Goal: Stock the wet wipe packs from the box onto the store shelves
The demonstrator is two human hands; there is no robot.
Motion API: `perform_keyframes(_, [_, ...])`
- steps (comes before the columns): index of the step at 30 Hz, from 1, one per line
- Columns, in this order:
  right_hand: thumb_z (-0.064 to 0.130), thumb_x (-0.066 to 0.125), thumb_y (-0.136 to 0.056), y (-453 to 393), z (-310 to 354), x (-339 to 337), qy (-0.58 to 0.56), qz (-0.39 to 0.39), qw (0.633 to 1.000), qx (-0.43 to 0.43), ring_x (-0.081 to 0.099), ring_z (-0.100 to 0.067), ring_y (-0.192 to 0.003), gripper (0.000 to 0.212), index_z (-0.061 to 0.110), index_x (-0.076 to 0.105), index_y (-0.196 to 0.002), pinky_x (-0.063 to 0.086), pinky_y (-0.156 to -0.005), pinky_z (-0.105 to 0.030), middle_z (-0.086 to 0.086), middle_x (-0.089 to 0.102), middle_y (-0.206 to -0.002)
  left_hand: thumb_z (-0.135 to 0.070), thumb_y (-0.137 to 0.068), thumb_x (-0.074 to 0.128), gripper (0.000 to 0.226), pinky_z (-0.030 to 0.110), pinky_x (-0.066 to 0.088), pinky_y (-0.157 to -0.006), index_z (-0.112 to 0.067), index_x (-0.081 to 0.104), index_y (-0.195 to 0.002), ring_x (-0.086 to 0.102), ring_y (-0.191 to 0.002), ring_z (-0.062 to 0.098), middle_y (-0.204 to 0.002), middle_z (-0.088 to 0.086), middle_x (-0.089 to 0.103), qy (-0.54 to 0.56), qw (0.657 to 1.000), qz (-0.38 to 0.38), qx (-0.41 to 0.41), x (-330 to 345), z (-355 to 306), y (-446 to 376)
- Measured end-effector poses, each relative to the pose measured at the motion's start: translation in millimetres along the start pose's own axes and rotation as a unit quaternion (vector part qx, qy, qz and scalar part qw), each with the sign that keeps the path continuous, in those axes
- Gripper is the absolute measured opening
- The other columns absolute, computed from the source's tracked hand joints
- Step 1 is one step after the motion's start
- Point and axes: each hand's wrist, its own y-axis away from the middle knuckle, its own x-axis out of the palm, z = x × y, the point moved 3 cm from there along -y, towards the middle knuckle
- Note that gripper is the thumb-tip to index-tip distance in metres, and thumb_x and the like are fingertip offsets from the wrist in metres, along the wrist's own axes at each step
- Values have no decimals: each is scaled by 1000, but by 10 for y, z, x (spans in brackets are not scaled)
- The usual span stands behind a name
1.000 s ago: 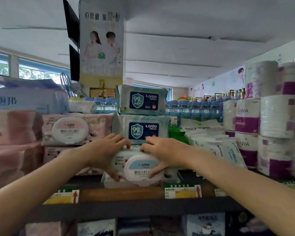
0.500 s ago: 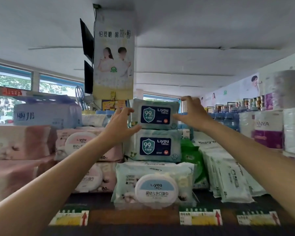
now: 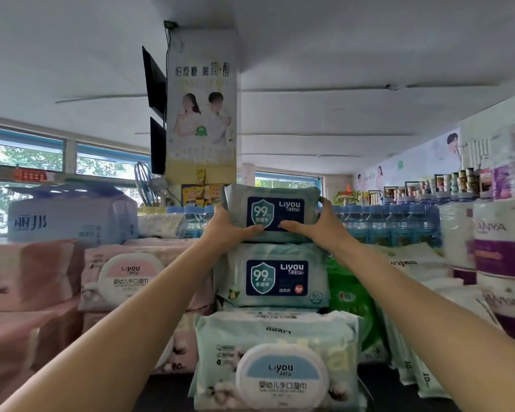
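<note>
You have two teal packs with the dark 99% label (image 3: 275, 215) in the centre stack (the top one is between your two hands), one pale pack with a blue round lid (image 3: 280, 373) below them, two pink-lidded packs (image 3: 131, 275) at left, and one green pack (image 3: 347, 301) at right.

Big poster (image 3: 202, 108) w/ two people hangs on a post. Two black screens (image 3: 154, 81) stick out beside it. Blue water bottles (image 3: 393, 221) stand in a row at the back. Toilet rolls (image 3: 503, 248) are stacked at right. Windows (image 3: 24, 156) at left show green trees.
</note>
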Motion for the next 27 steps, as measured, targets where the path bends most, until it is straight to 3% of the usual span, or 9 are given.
perform_keyframes(4, [28,82,-66,35,206,-141,15,-45,997,-69,47,-22,-121,98,17,22,-143,40,-100,-34,-5,45,-138,-30,-67,82,76,48,48,-94,-8,38,-125,57,-110,28,-121,11,57,2,997,-48,55,-80,-92,73])
perform_keyframes(7, [19,81,-68,170,510,-238,-45,-52,992,-107,57,-22,-109,92,21,25,-141,51,-90,-35,-10,55,-129,-31,-65,83,67,45,51,-89,-11,39,-112,58,-104,26,-115,9,57,49,990,-82,105,-224,-255,211])
perform_keyframes(9, [14,79,-71,330,754,-314,-68,-65,986,-136,59,-17,-104,87,20,27,-140,53,-85,-28,-6,57,-123,-28,-69,80,60,38,51,-87,-15,37,-108,57,-104,23,-115,8,56,57,984,-96,137,-356,-414,345])
perform_keyframes(12, [13,78,-72,630,1040,-409,-57,-77,983,-156,57,-12,-101,83,18,29,-139,54,-78,-18,-2,56,-119,-30,-70,79,60,43,51,-90,-15,36,-110,56,-107,24,-119,8,56,67,979,-92,167,-504,-549,606])
perform_keyframes(17, [17,80,-70,1168,947,-312,-17,-90,991,-102,54,-11,-105,83,18,31,-138,50,-79,-17,-4,54,-128,-36,-72,76,67,46,49,-91,-9,38,-120,55,-107,24,-120,8,56,11,987,-67,143,-485,-322,1095])
perform_keyframes(20, [22,78,-73,1490,513,-120,38,-76,996,-22,46,-9,-109,83,18,29,-140,42,-90,-24,-2,46,-135,-38,-72,75,75,44,49,-92,-9,34,-128,55,-112,26,-126,9,54,-56,993,8,105,-325,64,1320])
perform_keyframes(23, [35,72,-77,1608,117,21,66,-44,994,71,44,-21,-126,86,16,23,-145,39,-104,-36,-4,40,-144,-39,-79,69,77,40,50,-88,-6,27,-135,57,-111,29,-127,13,55,-117,989,67,64,-176,290,1376])
perform_keyframes(27, [40,68,-80,1529,85,-5,114,-15,991,75,44,-24,-128,85,16,20,-146,39,-100,-35,-4,41,-144,-42,-79,68,90,42,49,-92,-5,16,-142,55,-116,31,-134,14,51,-134,986,79,62,-149,333,1280])
